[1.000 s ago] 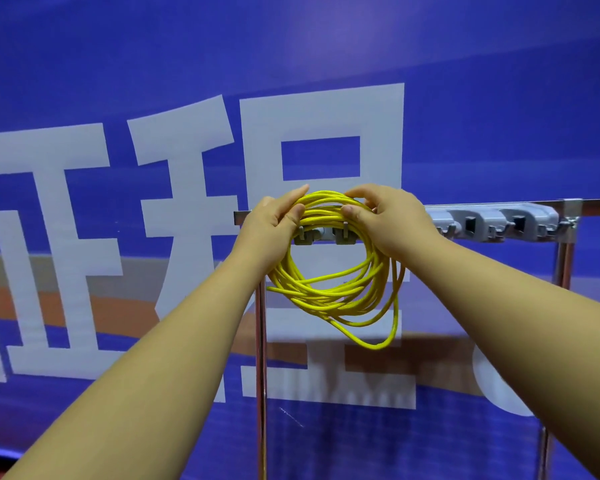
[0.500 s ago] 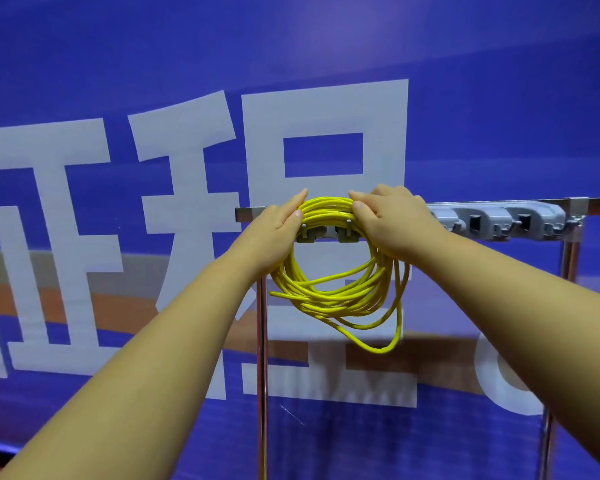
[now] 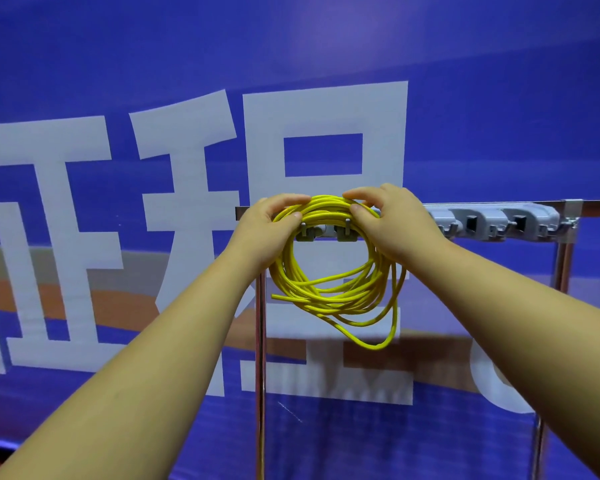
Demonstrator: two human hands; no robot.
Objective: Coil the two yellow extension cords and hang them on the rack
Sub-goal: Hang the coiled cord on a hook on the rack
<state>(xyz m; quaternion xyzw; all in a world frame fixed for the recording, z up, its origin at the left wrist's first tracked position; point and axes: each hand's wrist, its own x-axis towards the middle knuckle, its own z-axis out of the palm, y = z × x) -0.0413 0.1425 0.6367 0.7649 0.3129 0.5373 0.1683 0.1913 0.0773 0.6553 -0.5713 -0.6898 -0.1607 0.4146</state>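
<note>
At rack, left grip, right grip holding cord

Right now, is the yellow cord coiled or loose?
Coiled: yellow cord hangs in bundled loops; left hand and right hand grip its top at the rack.

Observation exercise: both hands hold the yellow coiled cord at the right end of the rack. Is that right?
No: the head view shows the left hand and right hand holding the yellow coiled cord at the left end of the rack.
</note>
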